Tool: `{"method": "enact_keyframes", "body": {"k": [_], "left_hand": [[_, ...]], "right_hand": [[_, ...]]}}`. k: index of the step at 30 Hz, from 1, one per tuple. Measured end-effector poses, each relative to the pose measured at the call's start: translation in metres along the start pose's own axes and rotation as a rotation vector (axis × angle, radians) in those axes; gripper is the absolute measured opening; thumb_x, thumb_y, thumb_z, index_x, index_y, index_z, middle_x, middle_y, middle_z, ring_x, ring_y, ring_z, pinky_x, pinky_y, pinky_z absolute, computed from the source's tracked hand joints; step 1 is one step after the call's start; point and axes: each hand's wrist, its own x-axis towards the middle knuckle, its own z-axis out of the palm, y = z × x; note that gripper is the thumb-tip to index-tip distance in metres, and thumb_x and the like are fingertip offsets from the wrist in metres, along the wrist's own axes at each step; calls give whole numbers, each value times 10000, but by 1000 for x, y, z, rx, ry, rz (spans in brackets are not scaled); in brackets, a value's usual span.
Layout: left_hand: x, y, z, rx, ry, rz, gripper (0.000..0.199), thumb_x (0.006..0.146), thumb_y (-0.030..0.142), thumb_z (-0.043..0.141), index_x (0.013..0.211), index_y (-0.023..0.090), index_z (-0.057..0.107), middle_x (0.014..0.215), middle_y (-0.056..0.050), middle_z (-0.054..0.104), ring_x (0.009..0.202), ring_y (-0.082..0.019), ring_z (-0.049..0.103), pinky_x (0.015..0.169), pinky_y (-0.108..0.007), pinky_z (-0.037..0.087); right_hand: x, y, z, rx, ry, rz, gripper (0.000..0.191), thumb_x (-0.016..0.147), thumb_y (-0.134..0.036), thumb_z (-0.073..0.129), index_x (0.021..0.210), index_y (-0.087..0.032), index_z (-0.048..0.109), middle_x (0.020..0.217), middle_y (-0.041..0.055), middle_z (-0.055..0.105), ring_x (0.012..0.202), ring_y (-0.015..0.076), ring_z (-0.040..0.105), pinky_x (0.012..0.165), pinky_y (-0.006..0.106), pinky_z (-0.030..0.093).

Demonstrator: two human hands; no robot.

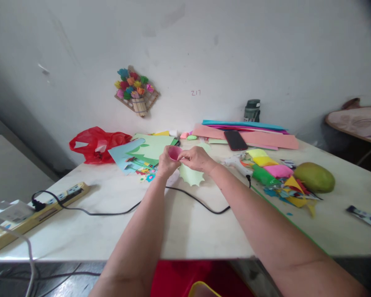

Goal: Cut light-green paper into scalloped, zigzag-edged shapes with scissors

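A small pink cup-like piece (174,153) is held up over the middle of the table. My left hand (166,163) has its fingers wrapped round the left side of it. At its right rim my right hand (195,159) pinches the edge between thumb and finger. Below my right hand lies a pale green paper (192,176) with a scalloped edge, partly covered by the hand. Cut paper flowers and stems (142,167) lie left of my left hand, beside green paper sheets (154,147) and a light blue sheet (120,154).
A black cord (200,202) crosses the table from a power strip (55,202). Right are a glue gun (239,165), clay packs (266,171), paper scraps (292,192) and a mango (314,177). Behind lie a phone (235,140), coloured sheets (266,137) and a red bag (95,144).
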Motion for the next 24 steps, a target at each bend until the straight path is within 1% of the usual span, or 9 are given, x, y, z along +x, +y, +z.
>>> {"method": "enact_keyframes", "body": {"k": [2,5,10,12,14,17,20,24], "left_hand": [[0,0,-1,6,0,4,470,507,118,616,962,187,520,847,-32,624,738,-169,582,673,-282,460],[0,-1,-1,25,-19,20,473,502,127,631,957,190,519,850,-31,626,743,-175,583,678,-288,460],[-1,-1,-1,27,-60,63,473,514,173,660,964,196,516,871,-27,631,772,-175,584,706,-287,454],[-2,0,-2,29,-54,60,476,509,178,669,959,193,516,871,-28,630,768,-174,583,701,-285,451],[-1,1,-2,24,-38,42,470,505,181,679,946,189,517,863,-31,629,753,-171,581,687,-281,450],[-1,1,-2,-1,-32,16,468,502,208,701,931,185,515,839,-28,625,723,-162,578,665,-274,449],[0,-1,-1,-17,-34,7,475,495,224,714,923,188,511,830,-21,619,714,-154,573,658,-269,448],[0,-2,-1,-1,-32,2,469,495,219,711,921,192,516,818,-14,614,699,-151,566,645,-270,446]], "right_hand": [[1,1,1,18,1,-22,204,731,-185,545,825,-232,720,757,14,709,686,153,626,612,233,388],[2,0,0,9,-32,-64,219,730,-160,530,808,-235,721,805,13,713,739,161,629,631,235,389],[2,-6,-5,-185,-133,-92,233,762,-185,499,821,-235,718,789,35,708,730,184,618,599,256,362],[2,-8,-6,-217,-149,-96,238,778,-203,488,836,-237,717,787,42,706,723,189,616,593,263,356],[2,-7,-8,-195,-137,-89,241,787,-217,489,879,-239,711,807,44,705,733,190,616,603,264,361],[1,-5,-9,-132,-101,-42,248,780,-234,511,945,-240,696,800,35,701,722,175,614,611,254,369],[1,-4,-12,-94,-93,4,243,760,-229,530,932,-238,702,744,25,692,681,160,605,593,242,369],[1,-4,-13,-76,-97,11,232,754,-222,532,892,-240,717,716,20,691,665,154,600,583,238,371]]}}
